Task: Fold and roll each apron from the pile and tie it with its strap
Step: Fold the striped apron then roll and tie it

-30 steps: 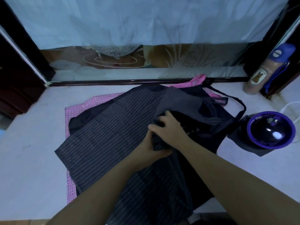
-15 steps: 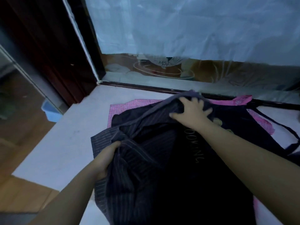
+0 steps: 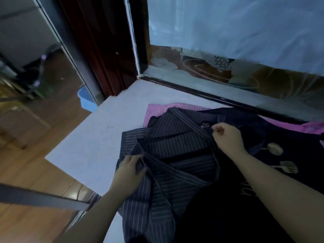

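matt striped cloth apron (image 3: 175, 155); glossy wood floor (image 3: 35, 146)

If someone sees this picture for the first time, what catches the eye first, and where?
First, the dark striped apron in the centre, bunched on the pale table, with the left hand gripping a fold at its left side and the right hand pinching its edge farther back. Next, the pink checked cloth peeking out beneath the pile at the back.
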`<state>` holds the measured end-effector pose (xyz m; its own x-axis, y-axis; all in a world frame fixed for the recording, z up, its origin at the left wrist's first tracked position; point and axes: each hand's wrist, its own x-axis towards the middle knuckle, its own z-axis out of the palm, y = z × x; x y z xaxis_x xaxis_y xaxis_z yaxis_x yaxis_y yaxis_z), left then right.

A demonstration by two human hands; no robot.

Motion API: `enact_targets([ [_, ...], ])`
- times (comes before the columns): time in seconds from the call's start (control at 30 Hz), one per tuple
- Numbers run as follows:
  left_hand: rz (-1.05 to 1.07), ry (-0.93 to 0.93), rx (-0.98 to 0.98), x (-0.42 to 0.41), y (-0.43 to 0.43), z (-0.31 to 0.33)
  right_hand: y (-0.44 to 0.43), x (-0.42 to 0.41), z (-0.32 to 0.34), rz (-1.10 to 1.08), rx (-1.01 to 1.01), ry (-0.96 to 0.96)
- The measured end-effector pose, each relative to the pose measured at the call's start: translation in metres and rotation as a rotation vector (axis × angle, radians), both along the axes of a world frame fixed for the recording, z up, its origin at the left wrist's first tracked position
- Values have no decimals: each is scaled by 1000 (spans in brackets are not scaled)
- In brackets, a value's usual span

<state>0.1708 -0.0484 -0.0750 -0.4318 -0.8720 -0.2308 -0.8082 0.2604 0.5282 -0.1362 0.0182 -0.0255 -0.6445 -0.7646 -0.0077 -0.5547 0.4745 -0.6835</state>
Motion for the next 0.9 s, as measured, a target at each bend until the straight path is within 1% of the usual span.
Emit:
enact_targets([
  [0.07, -117, -188, 6, -10, 11, -4, 13, 1, -18, -44, 195, -85],
  [0.13, -122, -310, 70, -22, 21, -9, 23, 6, -32, -28, 315, -205],
  [0.17, -104, -356, 89, -28, 23, -13, 25, 10, -36, 1, 333, -214],
  [0.23, -76, -412, 81, -35, 26, -19, 27, 12, -37, 70, 332, -169],
  [0.27, -58, -396, 66, -39, 25, -22, 26, 10, -31, 107, 329, -185],
  [0.3, -26, -332, 71, -40, 24, -24, 24, 7, -23, 151, 334, -234],
  [0.37, 77, -117, 143, -40, 16, -17, 21, -1, -1, 234, 374, -355],
  [0.43, 196, 76, 246, -35, 0, -1, 14, -10, 23, 249, 369, -402],
  [0.5, 296, 187, 271, -29, -25, 25, -1, -19, 46, 185, 225, -463],
  [0.53, 320, 214, 253, -25, -39, 39, -12, -23, 56, 133, 133, -545],
  [0.6, 335, 210, 227, -17, -65, 68, -39, -27, 80, 62, -32, -724],
  [0.63, 341, 192, 239, -12, -78, 79, -52, -28, 92, 32, -110, -766],
  [0.7, 383, 185, 257, 1, -101, 94, -81, -35, 109, -2, -261, -726],
  [0.77, 467, 233, 176, 15, -116, 95, -101, -45, 113, -11, -327, -537],
  [0.83, 546, 209, 52, 29, -124, 80, -108, -53, 104, -4, -271, -333],
  [0.9, 525, 60, 5, 37, -121, 59, -97, -53, 83, 46, -135, -173],
])
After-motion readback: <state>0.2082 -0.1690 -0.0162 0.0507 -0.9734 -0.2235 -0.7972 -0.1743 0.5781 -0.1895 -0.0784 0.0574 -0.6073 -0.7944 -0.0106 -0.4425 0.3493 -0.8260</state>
